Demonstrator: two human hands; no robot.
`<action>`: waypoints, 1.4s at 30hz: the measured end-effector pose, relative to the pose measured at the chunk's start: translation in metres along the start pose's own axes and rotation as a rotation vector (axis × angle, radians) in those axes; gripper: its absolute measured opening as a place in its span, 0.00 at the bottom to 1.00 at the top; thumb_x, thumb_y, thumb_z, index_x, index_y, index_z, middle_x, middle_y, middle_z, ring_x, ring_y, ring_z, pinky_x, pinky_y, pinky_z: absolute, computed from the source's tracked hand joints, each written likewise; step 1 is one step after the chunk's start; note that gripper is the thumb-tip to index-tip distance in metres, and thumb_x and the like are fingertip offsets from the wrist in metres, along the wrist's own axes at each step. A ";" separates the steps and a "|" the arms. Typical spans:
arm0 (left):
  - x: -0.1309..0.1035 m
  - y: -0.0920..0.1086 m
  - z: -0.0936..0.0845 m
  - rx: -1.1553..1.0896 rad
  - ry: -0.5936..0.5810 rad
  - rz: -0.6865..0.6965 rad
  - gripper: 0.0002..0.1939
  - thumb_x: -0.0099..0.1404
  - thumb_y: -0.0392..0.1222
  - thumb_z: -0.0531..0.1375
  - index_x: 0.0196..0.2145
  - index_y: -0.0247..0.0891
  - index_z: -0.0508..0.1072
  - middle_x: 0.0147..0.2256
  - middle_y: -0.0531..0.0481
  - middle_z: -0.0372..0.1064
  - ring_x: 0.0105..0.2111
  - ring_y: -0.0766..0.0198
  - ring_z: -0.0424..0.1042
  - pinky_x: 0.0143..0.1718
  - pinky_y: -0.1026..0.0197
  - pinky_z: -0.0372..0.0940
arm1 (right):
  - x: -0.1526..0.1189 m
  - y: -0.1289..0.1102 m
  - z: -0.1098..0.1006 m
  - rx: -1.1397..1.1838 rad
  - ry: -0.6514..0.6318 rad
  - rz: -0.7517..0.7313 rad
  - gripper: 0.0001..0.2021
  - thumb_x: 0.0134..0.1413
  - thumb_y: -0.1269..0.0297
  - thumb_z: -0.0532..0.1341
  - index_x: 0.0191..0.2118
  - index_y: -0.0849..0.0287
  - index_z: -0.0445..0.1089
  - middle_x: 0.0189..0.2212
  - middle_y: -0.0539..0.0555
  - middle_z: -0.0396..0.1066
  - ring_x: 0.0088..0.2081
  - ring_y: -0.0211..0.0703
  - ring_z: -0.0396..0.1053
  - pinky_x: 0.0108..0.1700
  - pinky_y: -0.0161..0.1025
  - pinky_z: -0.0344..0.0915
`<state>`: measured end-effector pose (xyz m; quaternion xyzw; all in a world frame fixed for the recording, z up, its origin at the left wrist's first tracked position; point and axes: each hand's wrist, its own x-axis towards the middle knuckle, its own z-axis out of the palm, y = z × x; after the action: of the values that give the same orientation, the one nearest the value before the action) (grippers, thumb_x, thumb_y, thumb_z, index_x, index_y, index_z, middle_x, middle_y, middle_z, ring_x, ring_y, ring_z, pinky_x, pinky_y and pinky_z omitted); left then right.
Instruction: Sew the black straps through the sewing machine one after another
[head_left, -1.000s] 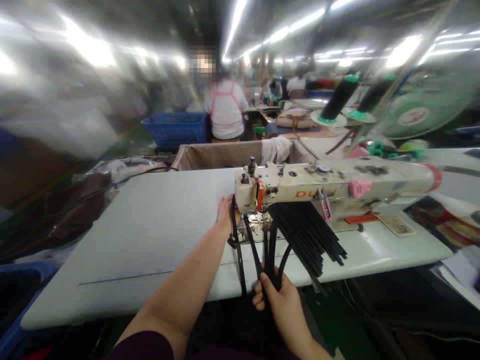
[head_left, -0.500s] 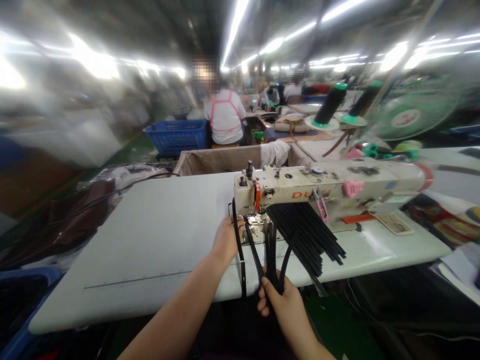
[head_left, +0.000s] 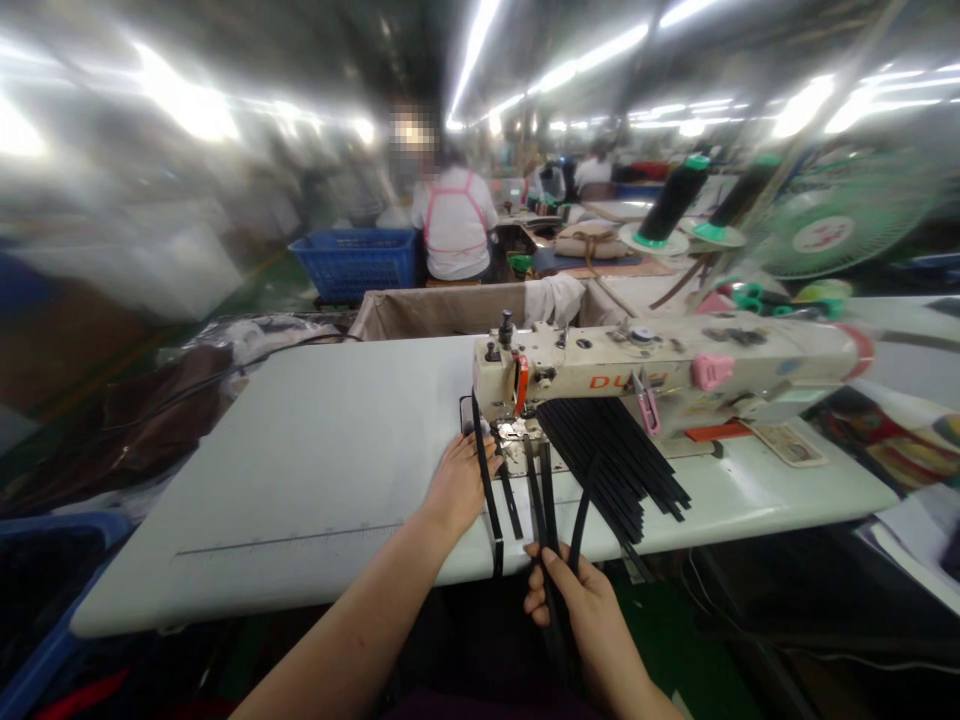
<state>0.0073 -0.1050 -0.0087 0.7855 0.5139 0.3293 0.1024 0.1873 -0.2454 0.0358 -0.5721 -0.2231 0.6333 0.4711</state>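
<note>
Clamping black strips [head_left: 548, 500] at the near edge of the counter [head_left: 315, 450], my right hand [head_left: 577, 595] is closed. My left hand [head_left: 456, 482] lies beside the sewing machine [head_left: 675, 372], grip indeterminate. A strip stack [head_left: 611, 450] remains unheld; the completed share cannot be determined.

Rows of white ceiling lights [head_left: 476, 50] glare, blown out, above a dim hall. The desk [head_left: 300, 450] looks evenly bright, with a soft sheen at right. The sewing machine [head_left: 555, 375] is fairly sharp; the background blurs, stretching towards the edges.
</note>
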 end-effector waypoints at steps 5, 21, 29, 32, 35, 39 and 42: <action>-0.001 0.002 -0.001 -0.010 0.006 0.015 0.16 0.78 0.44 0.55 0.55 0.40 0.78 0.57 0.43 0.77 0.62 0.53 0.72 0.68 0.41 0.63 | -0.004 -0.001 -0.003 -0.016 -0.016 0.043 0.31 0.40 0.43 0.78 0.43 0.63 0.78 0.20 0.47 0.73 0.18 0.39 0.73 0.18 0.31 0.65; 0.000 -0.003 0.003 -0.003 -0.016 0.014 0.13 0.77 0.43 0.58 0.53 0.40 0.78 0.56 0.43 0.78 0.62 0.53 0.72 0.71 0.39 0.60 | -0.009 0.002 -0.001 -0.050 -0.027 0.022 0.33 0.39 0.38 0.76 0.41 0.59 0.70 0.20 0.47 0.74 0.18 0.41 0.72 0.16 0.32 0.63; -0.001 -0.003 0.002 -0.030 0.023 0.005 0.13 0.76 0.44 0.59 0.52 0.41 0.79 0.56 0.45 0.78 0.62 0.51 0.72 0.69 0.40 0.63 | -0.010 0.001 0.001 -0.052 -0.034 0.018 0.33 0.41 0.39 0.76 0.44 0.59 0.70 0.20 0.47 0.74 0.18 0.41 0.72 0.17 0.32 0.63; 0.000 -0.002 -0.001 -0.002 0.002 0.014 0.13 0.76 0.44 0.60 0.52 0.41 0.79 0.56 0.43 0.78 0.62 0.49 0.72 0.68 0.39 0.65 | -0.009 0.000 0.001 -0.066 -0.043 0.009 0.32 0.41 0.39 0.76 0.42 0.59 0.70 0.20 0.47 0.74 0.18 0.40 0.72 0.17 0.32 0.63; 0.001 0.000 -0.002 0.022 -0.009 0.032 0.14 0.75 0.45 0.60 0.53 0.40 0.79 0.57 0.42 0.77 0.62 0.48 0.72 0.67 0.38 0.65 | -0.008 0.000 0.001 -0.079 -0.043 0.000 0.32 0.42 0.38 0.75 0.42 0.59 0.70 0.20 0.47 0.74 0.18 0.41 0.72 0.17 0.32 0.63; 0.001 0.001 -0.002 0.029 0.014 0.052 0.14 0.75 0.45 0.61 0.53 0.39 0.78 0.57 0.41 0.77 0.62 0.48 0.72 0.67 0.39 0.65 | -0.010 0.001 0.000 -0.082 -0.041 0.005 0.33 0.41 0.38 0.75 0.43 0.60 0.70 0.20 0.47 0.74 0.18 0.41 0.72 0.17 0.32 0.63; 0.001 0.001 -0.002 0.040 0.018 0.054 0.13 0.75 0.45 0.60 0.53 0.40 0.78 0.57 0.42 0.77 0.63 0.48 0.71 0.67 0.40 0.65 | -0.010 0.000 0.000 -0.074 -0.042 0.008 0.33 0.42 0.38 0.75 0.44 0.60 0.70 0.20 0.46 0.73 0.18 0.40 0.72 0.17 0.32 0.63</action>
<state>0.0069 -0.1051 -0.0062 0.7980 0.4999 0.3286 0.0731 0.1863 -0.2542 0.0407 -0.5766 -0.2537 0.6384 0.4423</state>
